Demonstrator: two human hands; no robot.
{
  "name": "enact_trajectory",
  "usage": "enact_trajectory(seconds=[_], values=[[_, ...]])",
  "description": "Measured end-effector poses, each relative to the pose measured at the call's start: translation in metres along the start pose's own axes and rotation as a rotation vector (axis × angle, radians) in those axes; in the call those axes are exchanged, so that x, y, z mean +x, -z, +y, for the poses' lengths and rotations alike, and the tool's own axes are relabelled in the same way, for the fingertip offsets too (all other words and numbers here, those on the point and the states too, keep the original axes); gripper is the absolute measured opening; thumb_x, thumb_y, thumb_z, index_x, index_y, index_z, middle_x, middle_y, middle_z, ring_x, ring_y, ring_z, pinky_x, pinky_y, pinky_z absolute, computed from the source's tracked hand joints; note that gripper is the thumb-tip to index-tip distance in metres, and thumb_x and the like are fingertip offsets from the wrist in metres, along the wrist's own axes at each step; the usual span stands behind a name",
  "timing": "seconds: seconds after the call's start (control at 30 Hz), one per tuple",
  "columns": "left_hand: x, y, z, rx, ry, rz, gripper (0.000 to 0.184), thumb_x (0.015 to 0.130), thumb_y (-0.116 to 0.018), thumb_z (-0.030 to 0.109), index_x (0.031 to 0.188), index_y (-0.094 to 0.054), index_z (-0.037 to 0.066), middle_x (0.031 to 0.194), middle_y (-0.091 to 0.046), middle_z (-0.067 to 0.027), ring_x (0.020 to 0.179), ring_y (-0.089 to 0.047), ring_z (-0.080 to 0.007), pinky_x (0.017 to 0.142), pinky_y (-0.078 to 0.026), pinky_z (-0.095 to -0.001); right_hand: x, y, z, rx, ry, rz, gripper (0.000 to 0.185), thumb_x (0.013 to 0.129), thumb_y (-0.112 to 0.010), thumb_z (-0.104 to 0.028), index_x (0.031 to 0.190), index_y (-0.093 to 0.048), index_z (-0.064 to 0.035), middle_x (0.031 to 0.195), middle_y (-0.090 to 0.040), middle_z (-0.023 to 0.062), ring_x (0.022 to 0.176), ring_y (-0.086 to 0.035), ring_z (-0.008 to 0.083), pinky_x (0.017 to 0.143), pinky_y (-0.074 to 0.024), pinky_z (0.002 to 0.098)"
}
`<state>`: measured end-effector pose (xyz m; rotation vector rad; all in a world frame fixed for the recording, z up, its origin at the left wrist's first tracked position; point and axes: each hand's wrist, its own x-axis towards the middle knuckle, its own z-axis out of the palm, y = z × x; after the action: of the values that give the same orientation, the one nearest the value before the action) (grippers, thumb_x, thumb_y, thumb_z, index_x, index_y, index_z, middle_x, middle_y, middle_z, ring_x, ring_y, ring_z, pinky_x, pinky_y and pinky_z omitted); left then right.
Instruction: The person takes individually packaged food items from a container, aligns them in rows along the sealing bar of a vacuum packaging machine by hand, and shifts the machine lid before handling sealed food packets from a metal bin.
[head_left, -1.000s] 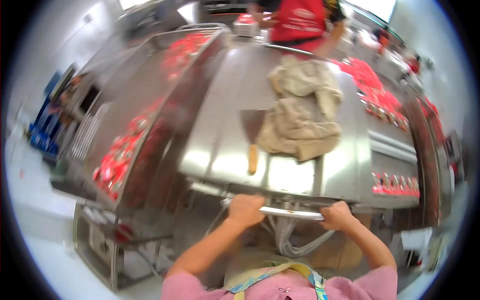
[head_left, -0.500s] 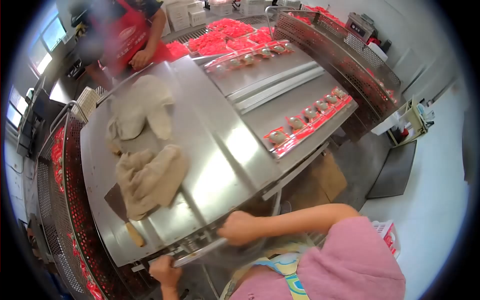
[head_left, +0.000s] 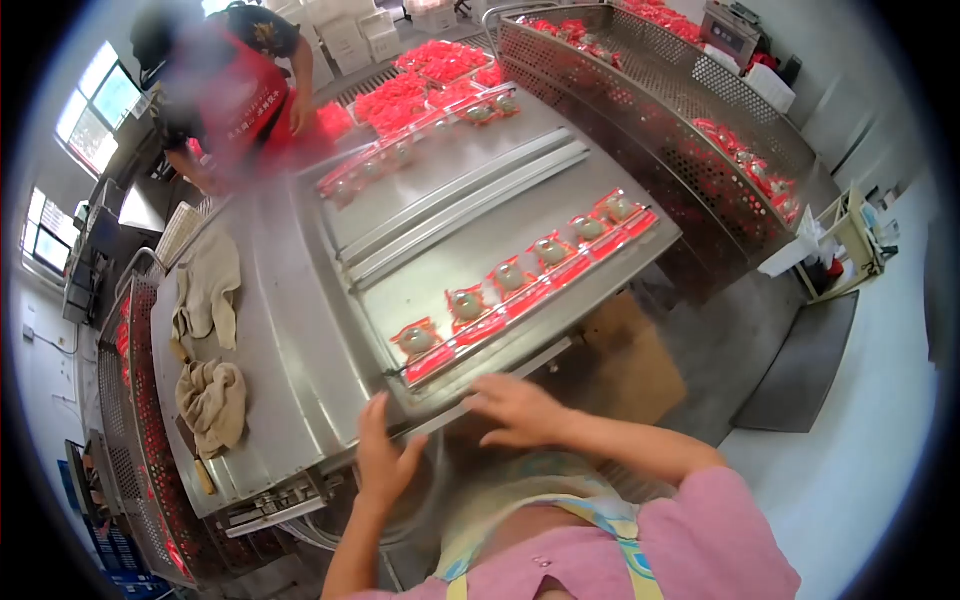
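Note:
My left hand [head_left: 386,455] is held up with thumb and fingers apart, holding nothing, by the front corner of the steel work surface [head_left: 425,405]. To its right, my right hand [head_left: 515,408] is spread and empty near the same front edge. Just beyond them, a row of red-edged clear packets [head_left: 508,277] with round greenish-brown contents lies along the near side. Two metal bars [head_left: 465,205] cross the middle of the surface. Another row of similar packets [head_left: 405,150] lies at the far side.
Crumpled cloths [head_left: 212,405] and a wooden-handled scraper [head_left: 204,477] lie on the steel cover [head_left: 290,350] at left. A co-worker in a red apron [head_left: 250,100] stands behind. Perforated metal bins [head_left: 640,120] hold red packets at the right; another bin [head_left: 125,430] stands left.
Both hands have let go of the metal handle and moved to the bed with the packets. The view has shifted right, and the cloths and cover appear further left.

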<state>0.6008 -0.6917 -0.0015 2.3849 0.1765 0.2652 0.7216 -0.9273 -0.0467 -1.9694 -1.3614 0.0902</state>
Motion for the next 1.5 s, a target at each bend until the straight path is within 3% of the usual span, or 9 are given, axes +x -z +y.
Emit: enact_trajectory(seconds=[0.17, 0.3, 0.57, 0.67, 0.83, 1.07, 1.23, 1.4, 1.5], values=[[0.091, -0.092, 0.001, 0.292, 0.116, 0.093, 0.086, 0.076, -0.07, 0.041, 0.139, -0.028, 0.001, 0.141, -0.025, -0.0309, 0.129, -0.031, -0.0448, 0.105, -0.029, -0.0485, -0.041, 0.084, 0.059, -0.23, -0.325, 0.131, 0.082, 0.068, -0.073, -0.05, 0.134, -0.044, -0.0098, 0.139, -0.035, 0.0234, 0.129, -0.032, 0.0429, 0.107, -0.027, 0.0486], [0.143, -0.135, -0.013, 0.519, 0.513, 0.001, 0.104, 0.07, -0.056, 0.073, 0.143, -0.026, 0.004, 0.142, -0.022, -0.0317, 0.127, -0.029, -0.0484, 0.102, -0.031, -0.0511, -0.068, 0.118, 0.104, -0.321, -0.533, 0.2, 0.092, 0.067, -0.071, -0.058, 0.139, -0.038, -0.0116, 0.142, -0.027, 0.0278, 0.132, -0.024, 0.0458, 0.108, -0.0225, 0.0515], [0.193, -0.175, 0.032, 0.455, 0.508, 0.024, 0.097, 0.061, -0.076, 0.058, 0.135, -0.039, 0.005, 0.135, -0.033, -0.0274, 0.122, -0.034, -0.0446, 0.099, -0.036, -0.0508, -0.066, 0.186, 0.249, -0.504, -0.697, 0.297, 0.103, 0.063, -0.072, -0.062, 0.143, -0.03, -0.0132, 0.147, -0.014, 0.0283, 0.135, -0.011, 0.0483, 0.109, -0.0144, 0.0572], [0.21, -0.188, 0.033, 0.36, 0.403, 0.064, 0.093, 0.058, -0.08, 0.052, 0.129, -0.045, 0.004, 0.13, -0.038, -0.0259, 0.118, -0.038, -0.0431, 0.097, -0.038, -0.0496, -0.026, 0.207, 0.263, -0.604, -0.705, 0.08, 0.102, 0.062, -0.068, -0.069, 0.14, -0.036, -0.0122, 0.145, -0.017, 0.0299, 0.134, -0.015, 0.0492, 0.106, -0.0164, 0.0601], [0.242, -0.205, 0.041, 0.37, 0.352, 0.195, 0.063, 0.059, -0.079, 0.037, 0.109, -0.06, 0.003, 0.098, -0.057, -0.013, 0.1, -0.049, -0.0318, 0.087, -0.043, -0.0434, 0.008, 0.204, 0.298, -0.429, -0.806, -0.114, 0.104, 0.054, -0.075, -0.066, 0.137, -0.041, -0.0145, 0.148, -0.012, 0.0267, 0.134, -0.008, 0.0517, 0.104, -0.015, 0.064], [0.261, -0.167, 0.036, -0.153, 0.496, 0.273, 0.059, 0.061, -0.082, 0.03, 0.107, -0.059, 0.001, 0.097, -0.058, -0.0084, 0.096, -0.056, -0.0213, 0.081, -0.047, -0.0351, 0.025, 0.207, 0.323, -0.325, -0.608, -0.186, 0.075, 0.054, -0.08, -0.05, 0.112, -0.058, -0.0081, 0.135, -0.035, 0.0218, 0.121, -0.035, 0.0401, 0.094, -0.0337, 0.0513], [0.268, -0.174, 0.065, -0.522, 0.582, -0.14, 0.07, 0.06, -0.084, 0.034, 0.115, -0.058, -0.001, 0.12, -0.05, -0.0134, 0.109, -0.052, -0.0248, 0.093, -0.042, -0.034, 0.055, 0.215, 0.365, -0.286, -0.458, 0.023, 0.056, 0.055, -0.08, -0.041, 0.093, -0.061, -0.0045, 0.114, -0.049, 0.0187, 0.102, -0.05, 0.0329, 0.087, -0.0415, 0.0422], [0.27, -0.213, 0.09, -0.251, 0.587, -0.252, 0.079, 0.059, -0.082, 0.045, 0.119, -0.058, 0.0, 0.125, -0.049, -0.0145, 0.115, -0.048, -0.0252, 0.098, -0.04, -0.0357, 0.088, 0.241, 0.354, 0.3, -0.493, -0.562, 0.072, 0.058, -0.073, -0.06, 0.093, -0.063, 0.0022, 0.094, -0.058, 0.0235, 0.089, -0.056, 0.0307, 0.075, -0.0461, 0.0403], [0.275, -0.215, 0.096, -0.441, 0.798, -0.364, 0.077, 0.062, -0.081, 0.043, 0.123, -0.057, 0.004, 0.125, -0.051, -0.0142, 0.114, -0.049, -0.0207, 0.097, -0.04, -0.0338, 0.106, 0.255, 0.324, 0.506, -0.635, -0.95, 0.079, 0.062, -0.074, -0.058, 0.116, -0.059, -0.0023, 0.113, -0.059, 0.018, 0.106, -0.055, 0.0265, 0.089, -0.0446, 0.0354]])
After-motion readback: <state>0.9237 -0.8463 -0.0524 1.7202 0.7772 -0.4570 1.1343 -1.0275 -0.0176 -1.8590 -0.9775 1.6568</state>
